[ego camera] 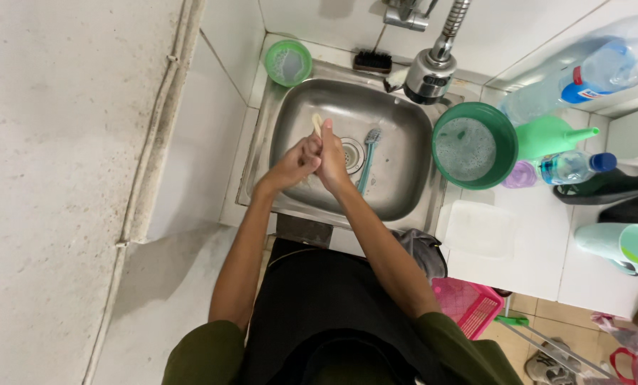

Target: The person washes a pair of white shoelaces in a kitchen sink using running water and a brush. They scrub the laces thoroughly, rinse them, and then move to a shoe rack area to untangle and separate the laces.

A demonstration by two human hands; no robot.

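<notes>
White tiled counter (518,235) around a steel sink (397,178), faucet head (430,75) above. Both hands over the basin: left hand (294,165) and right hand (331,153) pressed together, fingers closed on a small pale piece (317,122), likely soap. Washing looks midway; no running water visible. Toothbrush (367,160) lies in the basin by the drain. Big green bowl (474,146) holds sudsy water; small green cup (288,63) has cloudy liquid; clear plastic bottles (582,75) look nearly empty; teal cup (621,242) holds a stick.
</notes>
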